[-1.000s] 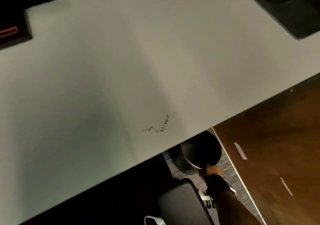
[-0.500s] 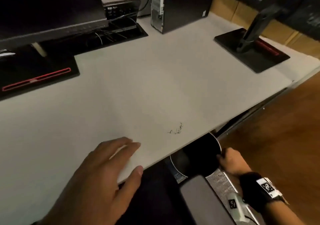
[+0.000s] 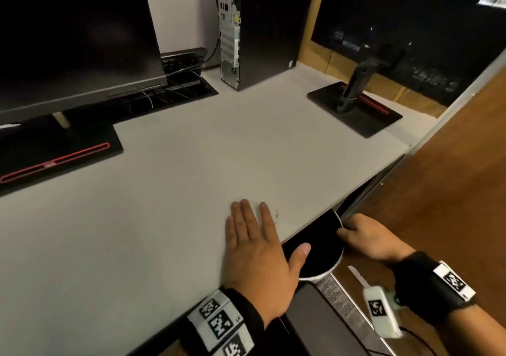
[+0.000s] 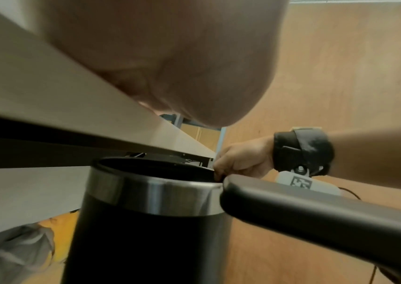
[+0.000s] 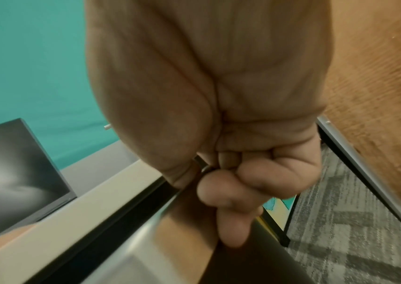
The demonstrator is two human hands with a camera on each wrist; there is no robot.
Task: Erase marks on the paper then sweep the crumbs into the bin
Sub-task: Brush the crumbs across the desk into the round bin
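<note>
A few dark eraser crumbs lie near the front edge of the grey desk. My left hand lies flat on the desk, fingers straight, just left of the crumbs, thumb hanging over the edge above the bin. The black bin with a silver rim stands under the desk edge, right below the crumbs. My right hand grips the bin's rim on its right side, fingers curled over it. No paper or eraser is visible.
A monitor and its base stand at the back left. A computer tower is at the back centre, another monitor stand at the right. A chair armrest sits beside the bin. Wooden floor lies to the right.
My left hand has slid forward and right across the desk up to the crumbs. The crumb patch looks smaller. The right hand stays on the bin rim; the head view has lifted.
</note>
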